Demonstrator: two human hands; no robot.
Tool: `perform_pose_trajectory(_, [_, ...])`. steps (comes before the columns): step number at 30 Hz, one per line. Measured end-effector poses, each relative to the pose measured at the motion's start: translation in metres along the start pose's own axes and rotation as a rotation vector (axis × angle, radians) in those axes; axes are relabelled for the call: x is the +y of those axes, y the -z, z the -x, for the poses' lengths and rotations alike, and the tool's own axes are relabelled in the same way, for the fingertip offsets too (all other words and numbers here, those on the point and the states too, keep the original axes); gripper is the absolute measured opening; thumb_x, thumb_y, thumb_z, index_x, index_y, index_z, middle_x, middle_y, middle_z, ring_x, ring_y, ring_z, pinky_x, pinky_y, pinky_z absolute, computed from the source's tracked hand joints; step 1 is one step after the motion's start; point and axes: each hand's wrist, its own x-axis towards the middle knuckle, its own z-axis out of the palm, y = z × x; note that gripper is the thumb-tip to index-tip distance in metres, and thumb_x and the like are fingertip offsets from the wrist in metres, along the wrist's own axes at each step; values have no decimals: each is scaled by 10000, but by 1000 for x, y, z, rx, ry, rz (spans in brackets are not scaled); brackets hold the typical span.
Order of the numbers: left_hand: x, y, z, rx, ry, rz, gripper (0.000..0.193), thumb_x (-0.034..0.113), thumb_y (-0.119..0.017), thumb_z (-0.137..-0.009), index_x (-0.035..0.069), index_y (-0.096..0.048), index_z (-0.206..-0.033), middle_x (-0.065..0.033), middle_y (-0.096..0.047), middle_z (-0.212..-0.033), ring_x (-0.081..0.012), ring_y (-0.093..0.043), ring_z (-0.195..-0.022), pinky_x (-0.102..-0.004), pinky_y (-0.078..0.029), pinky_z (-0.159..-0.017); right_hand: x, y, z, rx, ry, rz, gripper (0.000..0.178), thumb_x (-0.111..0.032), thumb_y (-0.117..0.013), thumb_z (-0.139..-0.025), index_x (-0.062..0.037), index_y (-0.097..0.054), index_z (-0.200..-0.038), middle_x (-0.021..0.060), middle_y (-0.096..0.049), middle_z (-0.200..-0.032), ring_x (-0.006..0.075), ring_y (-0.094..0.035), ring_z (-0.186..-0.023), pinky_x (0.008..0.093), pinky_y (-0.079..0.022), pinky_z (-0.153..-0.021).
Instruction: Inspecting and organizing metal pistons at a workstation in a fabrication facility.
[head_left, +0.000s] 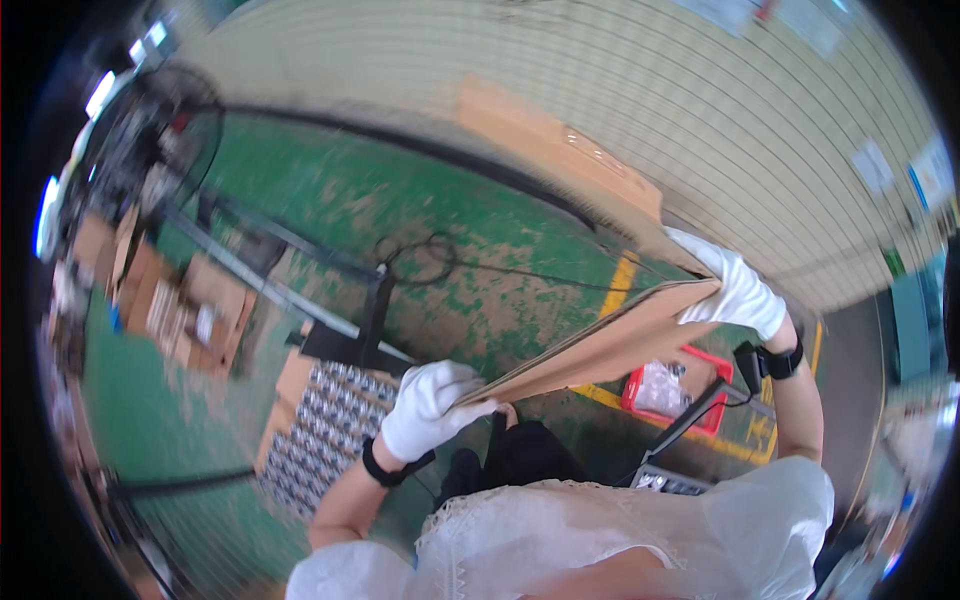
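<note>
White-shirted person's (570, 525) hands (430, 408) (738, 290) hold cardboard (620, 345); wall papers (872, 166) are illegible.

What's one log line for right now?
left hand: white-gloved, gripping cardboard sheet at left end | right hand: white-gloved, gripping right end | red plastic crate: right of picture centre, below right hand

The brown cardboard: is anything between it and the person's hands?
Only the white gloves. The left hand grips the cardboard at its lower left end, the right hand at its right end; nothing else visible stands between.
</note>
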Motion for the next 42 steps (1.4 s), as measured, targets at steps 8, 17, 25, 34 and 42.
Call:
perform_pose_trajectory(8, [-26,-51,2,350,497,-261,503,178,-795,-709,75,-599,-1160,-146,-577,-1125,-343,-586,-1030,-412,-507,-832,67,-74,-20,-169,-382,-310,311,-136,-766,-809,21,-678,-1062,60,-725,-941,104,-653,-833,275,-528,-744])
perform_pose_trajectory(17, [25,-105,119,-3,1033,-67,328,133,-677,-786,45,-622,-1097,-169,-609,-1105,-348,-588,-1057,-411,-509,-888,156,-306,-95,99,-456,17,395,-384,-665,-857,-69,-673,-1095,193,-699,-973,373,-662,-930,431,-525,-812])
perform_pose_trajectory(25, [113,-79,260,-253,1576,-383,293,200,-702,-806,66,-644,-1059,-186,-639,-1045,-366,-623,-976,-439,-533,-815,103,-518,-171,-261,-445,-38,276,-244,-549,-929,-57,-618,-1120,210,-679,-964,377,-652,-932,478,-506,-823])
perform_pose_trajectory(34, [171,-69,305,-397,1816,-335,372,306,-702,-827,65,-650,-1106,-170,-663,-1013,-378,-648,-919,-442,-524,-820,59,-684,-239,-466,-386,-271,357,-205,-501,-912,8,-545,-1196,279,-657,-1029,398,-648,-987,484,-513,-844])
perform_pose_trajectory(42, [110,-43,321,-488,1616,-209,289,219,-681,-845,48,-654,-1077,-181,-650,-1053,-356,-648,-909,-419,-529,-807,68,-666,-123,-384,-397,-400,345,-298,-465,-918,-14,-646,-990,253,-641,-1024,423,-602,-976,490,-473,-861])
